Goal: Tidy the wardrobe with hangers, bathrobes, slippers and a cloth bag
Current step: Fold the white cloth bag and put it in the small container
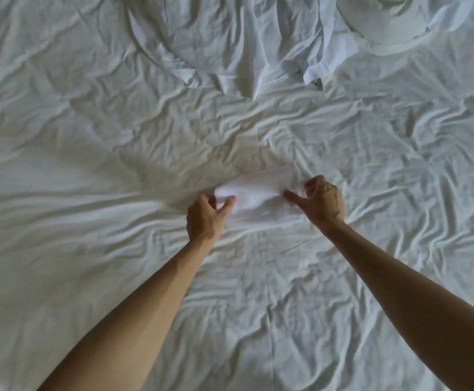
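Note:
A small folded white cloth bag (pixel 258 200) lies on the wrinkled white bed sheet (pixel 89 221) in the middle of the view. My left hand (pixel 206 218) grips its left end, thumb on top and fingers curled round the edge. My right hand (pixel 319 200) pinches its right end with curled fingers. The cloth looks blurred, and its lower edge is partly hidden by my hands. Both forearms reach in from the bottom of the frame.
Two white pillows lie at the top of the bed, one at centre (pixel 224 43) and one at top right (pixel 399 21). Crumpled sheet spreads on all sides of the bag.

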`<state>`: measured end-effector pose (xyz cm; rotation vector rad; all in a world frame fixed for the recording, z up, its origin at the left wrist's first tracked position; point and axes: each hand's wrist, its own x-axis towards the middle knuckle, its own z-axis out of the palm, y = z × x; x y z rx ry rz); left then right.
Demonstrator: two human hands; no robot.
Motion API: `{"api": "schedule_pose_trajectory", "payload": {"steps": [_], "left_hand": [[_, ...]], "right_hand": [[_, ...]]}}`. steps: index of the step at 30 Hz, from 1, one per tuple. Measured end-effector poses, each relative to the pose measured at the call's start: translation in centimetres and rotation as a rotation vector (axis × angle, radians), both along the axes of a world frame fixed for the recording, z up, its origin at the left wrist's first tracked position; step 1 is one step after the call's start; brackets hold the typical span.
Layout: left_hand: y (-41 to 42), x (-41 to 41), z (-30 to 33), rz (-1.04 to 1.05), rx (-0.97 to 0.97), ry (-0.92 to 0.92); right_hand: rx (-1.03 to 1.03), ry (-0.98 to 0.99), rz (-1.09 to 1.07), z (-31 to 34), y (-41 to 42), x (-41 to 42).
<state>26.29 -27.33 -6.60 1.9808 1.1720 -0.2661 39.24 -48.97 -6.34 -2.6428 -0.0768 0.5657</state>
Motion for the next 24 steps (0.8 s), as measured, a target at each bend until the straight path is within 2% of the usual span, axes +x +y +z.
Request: {"api": "schedule_pose_trajectory", "payload": {"steps": [2,5,11,17,24], "left_hand": [[-0.3,1.1,-1.4,0.025,-0.075,0.038],[-0.8,2.0,-2.5,0.023,-0.146,-0.014],[-0.4,0.6,1.4,0.218,-0.348,-0.267],[0.6,-3.7,13.8,0.264,-0.365,-0.418],[0.9,-14.8,29.5,0.542,-0.282,-0.573]], "right_hand": [[-0.011,0.11,-0.051,-0.1,1.3,0.4],[-0.024,0.211,-0.011,-0.3,3.7,0.1],[0.344,0.245,-0.219,2.3,3.3,-1.5],[0.603,0.268,-0.169,14.4,3.6,-5.2],[0.707,0.327,0.058,29.5,7.6,-12.7]]}}
